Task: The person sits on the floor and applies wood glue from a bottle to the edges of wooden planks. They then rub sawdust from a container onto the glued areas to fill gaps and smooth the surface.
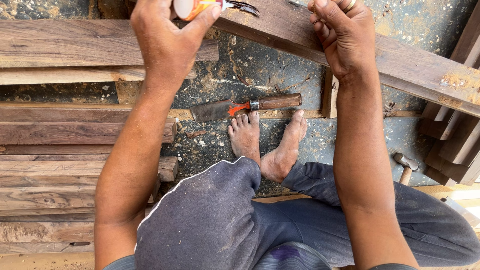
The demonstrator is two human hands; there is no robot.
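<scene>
My left hand grips a small orange and white bottle at the top edge of the view, its tip pointing right toward a dark blade-like piece. My right hand rests with curled fingers on a long dark wooden plank that runs diagonally down to the right; a ring shows on one finger. Whether the right hand holds anything small I cannot tell. My bare feet rest on the dark floor below.
A wide-bladed knife with a wooden handle and orange stain lies on the floor by my toes. Stacked wooden planks fill the left side. More planks lean at the right, with a hammer beside them.
</scene>
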